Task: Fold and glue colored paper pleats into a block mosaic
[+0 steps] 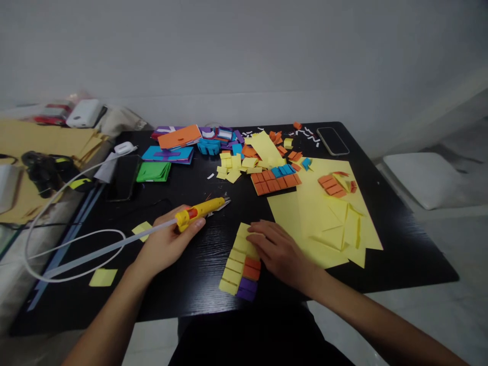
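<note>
My left hand [165, 244] is closed around a yellow glue gun [200, 209]. Its nozzle points right, and a white glue stick and cord trail off to the left. My right hand [276, 249] lies flat with fingers together, pressing on a strip of folded paper pieces [238, 267]. These pieces are yellow, orange and purple and sit near the front edge of the black table [190, 284]. A large yellow paper sheet [324, 213] with folded flaps lies just right of that hand.
Piles of cut paper squares [274, 180] in orange, blue and yellow fill the middle back. Stacked coloured sheets [171, 147] lie at the back left, a phone [332, 141] at the back right. A white cable [72, 249] loops at left. Brown cardboard [41, 147] and a black tool are far left.
</note>
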Available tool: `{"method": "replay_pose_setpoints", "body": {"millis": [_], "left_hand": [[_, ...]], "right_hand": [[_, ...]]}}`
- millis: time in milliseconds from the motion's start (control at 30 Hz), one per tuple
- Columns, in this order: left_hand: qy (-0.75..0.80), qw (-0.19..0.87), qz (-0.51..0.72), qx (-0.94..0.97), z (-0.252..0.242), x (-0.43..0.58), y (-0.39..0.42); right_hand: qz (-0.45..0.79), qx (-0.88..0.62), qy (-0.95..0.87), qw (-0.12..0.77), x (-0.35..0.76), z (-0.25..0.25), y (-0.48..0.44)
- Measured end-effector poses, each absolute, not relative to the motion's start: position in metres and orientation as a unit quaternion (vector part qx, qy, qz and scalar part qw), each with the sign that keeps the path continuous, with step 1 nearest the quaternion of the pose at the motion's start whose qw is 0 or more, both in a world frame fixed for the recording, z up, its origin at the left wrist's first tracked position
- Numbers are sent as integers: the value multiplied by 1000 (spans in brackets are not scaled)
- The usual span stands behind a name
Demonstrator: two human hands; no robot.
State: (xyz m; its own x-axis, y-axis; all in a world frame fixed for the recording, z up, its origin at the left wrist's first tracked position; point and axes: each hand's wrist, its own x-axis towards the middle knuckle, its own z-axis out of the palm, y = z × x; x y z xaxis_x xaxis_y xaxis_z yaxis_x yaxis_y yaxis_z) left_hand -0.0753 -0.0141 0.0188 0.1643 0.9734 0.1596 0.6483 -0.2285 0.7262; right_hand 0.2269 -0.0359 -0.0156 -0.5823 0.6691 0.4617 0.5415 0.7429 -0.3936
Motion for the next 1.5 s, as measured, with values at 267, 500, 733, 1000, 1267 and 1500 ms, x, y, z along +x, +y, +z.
{"method": "replay_pose_setpoints", "body": {"millis": [267,500,733,1000,1267,1500], "left_hand": [[517,273,290,757,21,-65,-17],[526,296,280,746,19,-65,-19],[528,324,247,745,16,-58,-21],[512,294,214,779,19,-43,-17],[507,297,197,785,18,-35,-15],[501,285,196,793,16,-36,-15]], "right_hand": [[123,-494,-845,164,201,-9,-98],[182,-449,-867,116,209,-6,-77],[210,-414,-883,69,219,3,-59],[163,-441,-880,68,210,-4,-71],[193,-439,-871,105,213,-3,-69],[201,-442,-868,103,213,-4,-73]]}}
